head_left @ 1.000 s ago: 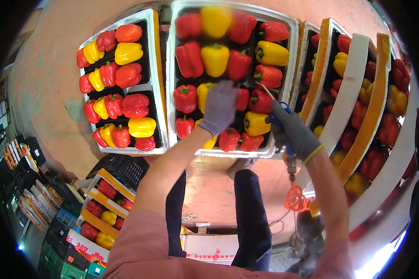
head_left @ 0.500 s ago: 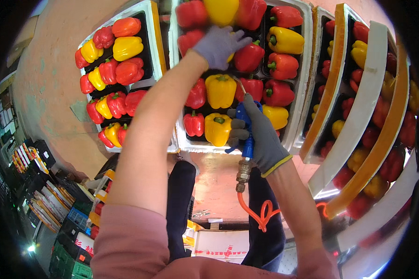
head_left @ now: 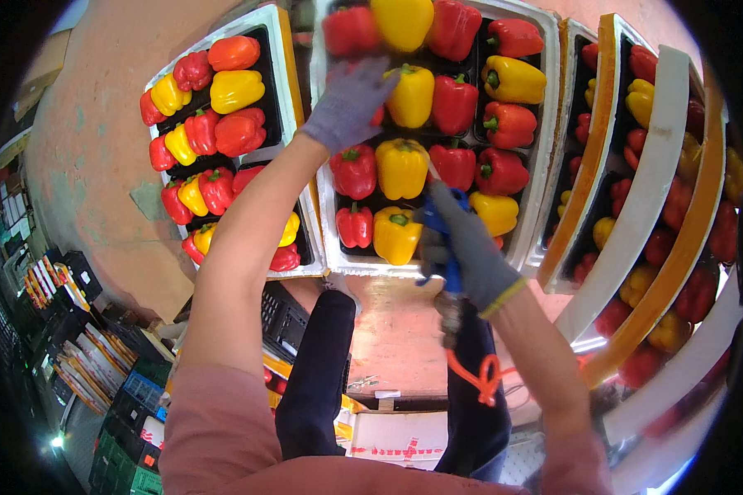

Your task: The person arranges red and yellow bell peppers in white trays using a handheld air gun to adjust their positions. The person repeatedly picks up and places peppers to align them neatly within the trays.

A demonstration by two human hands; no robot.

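Item: left hand (head_left: 343, 107), pale grey glove, laid over a red pepper (head_left: 377, 115) of the middle box; fingertips beside a yellow pepper (head_left: 410, 97). Grip: fingers extended, palm side hidden; whether it closes on the red pepper cannot be told. Risk: a sideways push could nudge the row or bruise a neighbour, peppers standing close together.

Item: right hand (head_left: 475, 252), dark grey glove with yellow cuff. Grip: clamped around a blue air gun (head_left: 453, 272), nozzle toward the gap between a large yellow pepper (head_left: 403, 169) and a red pepper (head_left: 454, 167). Risk: nozzle scratching or denting a skin, likeliest cause a downward dip of the wrist — tip blurred, contact uncertain.

Item: orange hose (head_left: 480, 379), looped below the metal fitting (head_left: 450, 318), before the right trouser leg (head_left: 475, 412). Risk: snagging at the knee and tugging the gun off line.

Item: white foam box (head_left: 363, 269), middle, peppers in dark trays. Risk: a forearm or cuff brushing the near row, the arms reaching across it.

Item: second box (head_left: 281, 66), left, part-hidden by the left forearm — risk of an elbow knock.
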